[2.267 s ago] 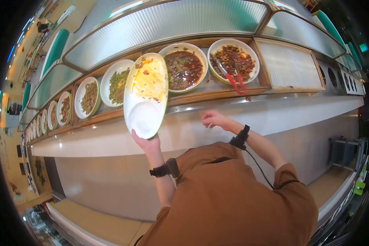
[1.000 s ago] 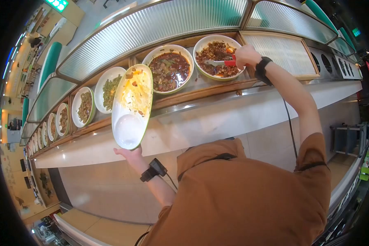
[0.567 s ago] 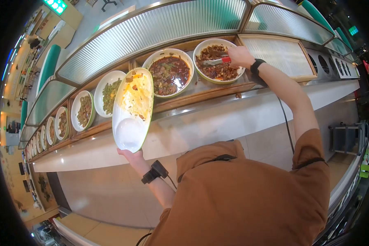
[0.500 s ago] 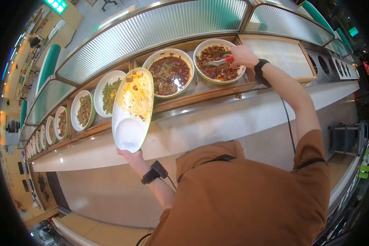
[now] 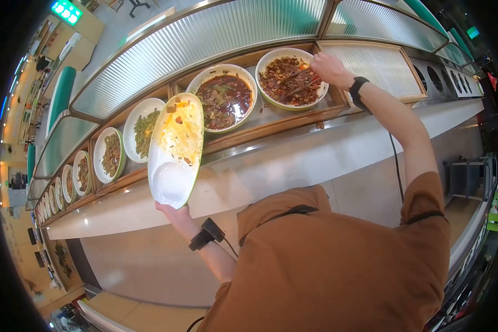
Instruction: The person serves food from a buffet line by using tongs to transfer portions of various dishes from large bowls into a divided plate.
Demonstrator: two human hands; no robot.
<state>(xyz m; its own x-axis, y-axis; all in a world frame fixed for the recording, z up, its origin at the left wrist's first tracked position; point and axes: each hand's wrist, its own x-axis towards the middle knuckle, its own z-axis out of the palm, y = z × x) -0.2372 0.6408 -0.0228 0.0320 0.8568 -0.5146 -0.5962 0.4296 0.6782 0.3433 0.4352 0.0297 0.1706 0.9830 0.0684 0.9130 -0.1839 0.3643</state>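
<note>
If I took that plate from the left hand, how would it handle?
The plate is probably stiff: it looks unbent, though the left hand supports only its near end. It may tip forward, as most of it extends past that hand. The orange smear could make it slippery there.

Place: restaurant or canteen | Signs: row of food bowls (image 5: 130,133), ribbed screen (image 5: 205,41)
</note>
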